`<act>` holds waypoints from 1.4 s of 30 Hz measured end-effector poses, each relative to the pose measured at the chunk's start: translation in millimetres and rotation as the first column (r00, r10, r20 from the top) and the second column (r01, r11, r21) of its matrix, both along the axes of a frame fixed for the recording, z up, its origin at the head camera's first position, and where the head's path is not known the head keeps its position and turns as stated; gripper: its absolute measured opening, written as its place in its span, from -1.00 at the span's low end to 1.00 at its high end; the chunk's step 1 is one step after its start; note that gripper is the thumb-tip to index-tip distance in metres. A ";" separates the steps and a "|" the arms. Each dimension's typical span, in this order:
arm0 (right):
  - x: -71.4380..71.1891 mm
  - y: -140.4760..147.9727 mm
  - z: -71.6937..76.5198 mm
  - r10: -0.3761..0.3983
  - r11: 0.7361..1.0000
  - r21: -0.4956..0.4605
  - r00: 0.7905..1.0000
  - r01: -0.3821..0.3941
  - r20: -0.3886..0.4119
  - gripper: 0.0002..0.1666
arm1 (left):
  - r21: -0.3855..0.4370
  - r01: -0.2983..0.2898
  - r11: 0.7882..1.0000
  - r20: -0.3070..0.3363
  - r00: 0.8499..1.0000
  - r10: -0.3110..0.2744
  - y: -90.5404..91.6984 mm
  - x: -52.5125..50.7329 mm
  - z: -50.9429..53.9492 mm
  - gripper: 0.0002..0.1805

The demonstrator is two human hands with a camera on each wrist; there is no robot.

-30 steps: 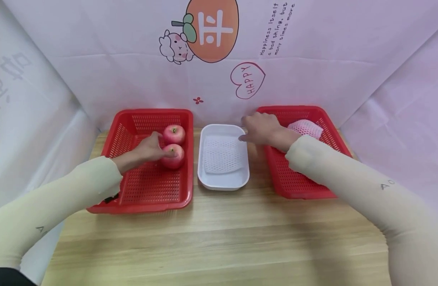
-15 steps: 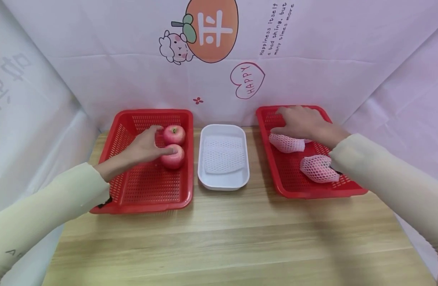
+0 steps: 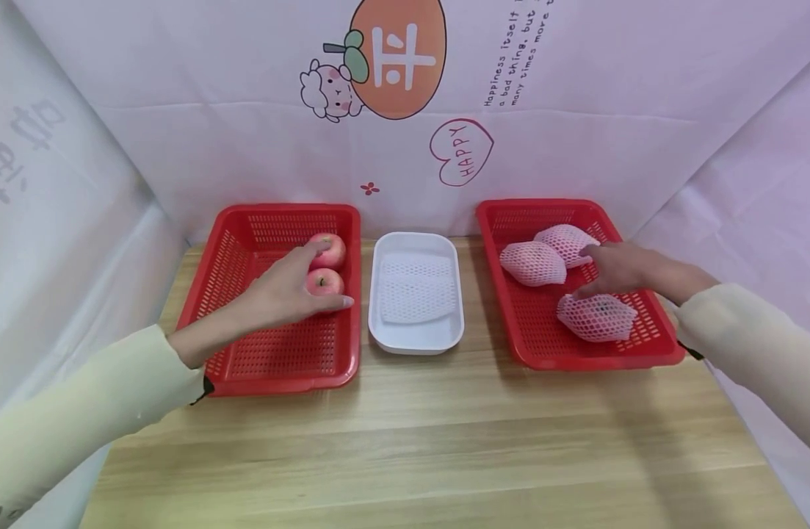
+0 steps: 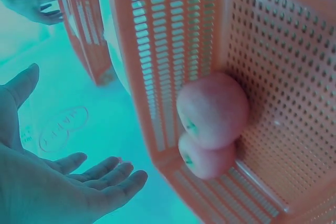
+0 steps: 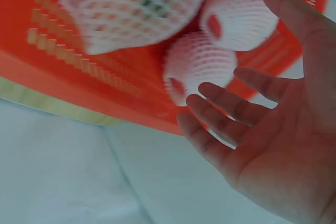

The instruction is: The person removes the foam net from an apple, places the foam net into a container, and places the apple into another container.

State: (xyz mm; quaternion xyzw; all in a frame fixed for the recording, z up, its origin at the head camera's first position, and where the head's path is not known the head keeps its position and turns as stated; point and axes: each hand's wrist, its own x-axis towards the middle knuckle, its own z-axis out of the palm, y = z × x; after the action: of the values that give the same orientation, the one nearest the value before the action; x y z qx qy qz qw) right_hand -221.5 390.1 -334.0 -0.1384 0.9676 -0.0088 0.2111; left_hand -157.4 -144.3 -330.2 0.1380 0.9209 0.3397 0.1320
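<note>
Two red apples (image 3: 324, 281) lie together against the right wall of the left red basket (image 3: 348, 360). Above them hovers my left hand (image 3: 282, 286), thumb and fingers spread; the left wrist view shows a gap between the hand and the apples (image 4: 212, 111). In the right red basket (image 3: 530, 353) are three fruits in white foam nets: one at the left (image 3: 533, 263), one at the back (image 3: 566, 245) and one in front (image 3: 596, 317). My right hand (image 3: 626, 270) hangs over the basket's right side, fingers apart, holding nothing.
Between the baskets stands a white plastic tray (image 3: 416, 342) with flat white foam nets (image 3: 418, 289) in it. The wooden table (image 3: 418, 433) extends in front. A white printed cloth (image 3: 405, 162) rises behind, with cloth at both sides.
My right hand has moved right from beside the white tray to over the right basket, uncovering the netted fruits. My left hand has shifted slightly right over the apples, its thumb reaching the basket's right rim.
</note>
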 end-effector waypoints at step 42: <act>23.7 23.8 -46.9 0.029 0.991 -0.130 0.996 -0.039 -0.082 0.07 | -0.149 0.171 0.974 -0.144 0.971 -0.193 33.7 78.3 -16.1 0.17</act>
State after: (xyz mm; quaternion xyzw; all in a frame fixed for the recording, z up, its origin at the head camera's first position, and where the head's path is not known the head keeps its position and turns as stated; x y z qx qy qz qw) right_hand -197.8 413.9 -380.9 -0.1687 0.9701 -0.0636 0.1627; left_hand -79.1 -110.6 -346.4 0.2393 0.9327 0.2511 0.0984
